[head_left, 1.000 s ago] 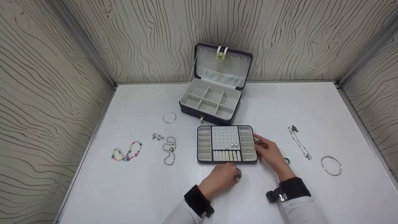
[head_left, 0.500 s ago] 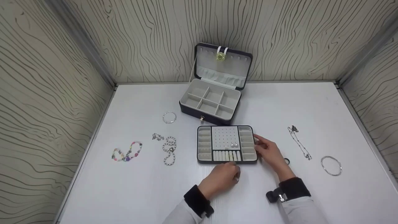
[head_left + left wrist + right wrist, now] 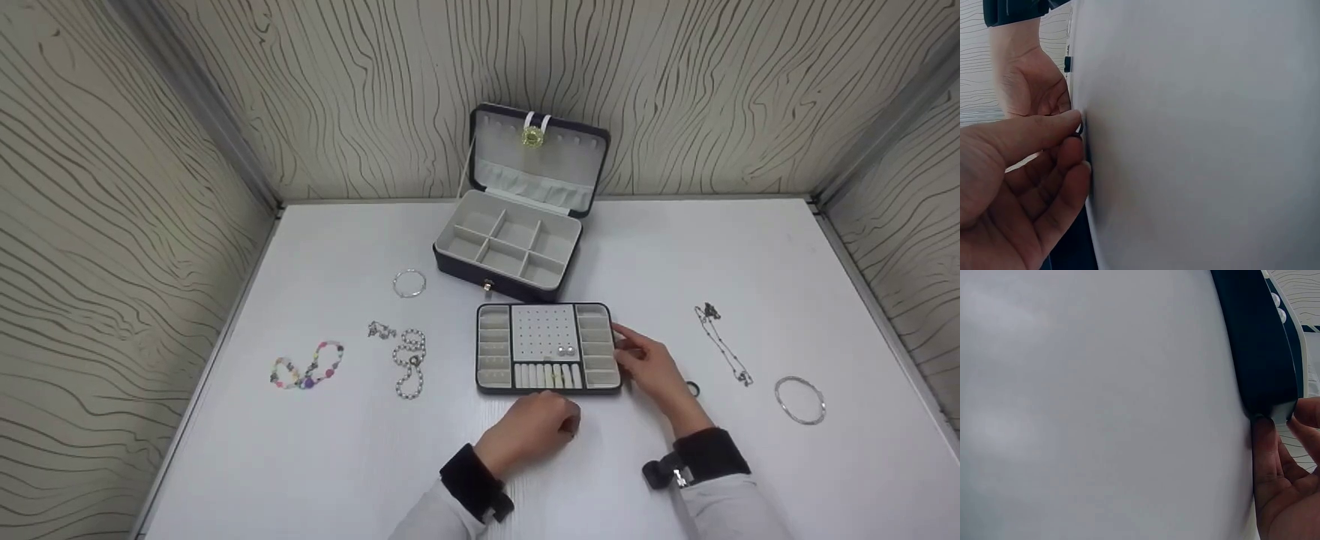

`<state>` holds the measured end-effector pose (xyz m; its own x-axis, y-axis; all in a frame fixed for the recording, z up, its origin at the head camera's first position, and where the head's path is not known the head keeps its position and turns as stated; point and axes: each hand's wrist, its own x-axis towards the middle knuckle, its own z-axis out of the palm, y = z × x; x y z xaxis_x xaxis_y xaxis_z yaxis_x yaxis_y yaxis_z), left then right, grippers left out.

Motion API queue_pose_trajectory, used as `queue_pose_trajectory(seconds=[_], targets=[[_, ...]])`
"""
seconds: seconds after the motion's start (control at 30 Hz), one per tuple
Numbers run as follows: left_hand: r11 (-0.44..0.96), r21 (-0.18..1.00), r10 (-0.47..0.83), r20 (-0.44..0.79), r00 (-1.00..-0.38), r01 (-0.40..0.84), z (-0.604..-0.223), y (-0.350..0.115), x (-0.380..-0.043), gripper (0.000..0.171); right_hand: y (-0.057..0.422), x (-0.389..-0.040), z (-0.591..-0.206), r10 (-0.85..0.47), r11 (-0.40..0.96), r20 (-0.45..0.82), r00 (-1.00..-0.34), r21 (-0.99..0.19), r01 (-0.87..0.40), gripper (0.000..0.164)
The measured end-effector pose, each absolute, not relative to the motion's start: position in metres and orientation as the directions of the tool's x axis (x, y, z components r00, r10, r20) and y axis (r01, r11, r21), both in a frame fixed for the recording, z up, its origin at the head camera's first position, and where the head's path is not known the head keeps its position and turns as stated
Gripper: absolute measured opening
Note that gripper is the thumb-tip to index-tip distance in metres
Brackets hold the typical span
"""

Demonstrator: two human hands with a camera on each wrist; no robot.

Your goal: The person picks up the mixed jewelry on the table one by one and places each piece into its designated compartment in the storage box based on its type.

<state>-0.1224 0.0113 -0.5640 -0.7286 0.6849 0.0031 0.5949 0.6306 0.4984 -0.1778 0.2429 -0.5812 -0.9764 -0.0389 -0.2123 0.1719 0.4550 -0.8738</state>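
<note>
Pinching ring (image 3: 1081,129), left fingers (image 3: 1044,131) slightly shifted

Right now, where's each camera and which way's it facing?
Head: on the head, facing forward and down at the tray; left hand and right hand show.
Left wrist: worn there, facing a pinched ring; both hands show.
Right wrist: worn there, facing the tray's end; the right hand shows.
Head and right wrist share the tray and two pearls.

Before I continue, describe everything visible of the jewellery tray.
The tray, dark and smooth outside, pale inside, lies flat in front of the open box. Compartments line both ends; between them, a perforated panel bears two pearly studs above pale rolls. The right hand grips its right end; the left hand might touch it.
</note>
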Motion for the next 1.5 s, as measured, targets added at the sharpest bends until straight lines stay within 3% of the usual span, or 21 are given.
queue_pose_trajectory(seconds=[0.33,0.6,1.1,1.5], targets=[[0.586,0.512,0.687,0.098,-0.720,0.628,-0.545,-0.001,-0.136,0.013,0.242,-0.177,-0.581,-0.038,0.452,-0.209,-0.977,-0.876,0.170,0.051],[0.578,0.591,0.568,0.204,-0.798,0.562,-0.537,-0.013,-0.144,0.016,0.242,-0.177,-0.581,-0.040,0.463,-0.201,-0.979,-0.872,0.160,0.051],[0.667,0.667,0.284,0.186,-0.941,0.333,-0.540,-0.021,-0.152,0.022,0.242,-0.177,-0.580,-0.036,0.454,-0.201,-0.979,-0.876,0.163,0.050],[0.669,0.664,0.252,0.221,-0.942,0.335,-0.544,-0.021,-0.154,0.018,0.242,-0.177,-0.579,-0.034,0.461,-0.212,-0.977,-0.870,0.173,0.050]])
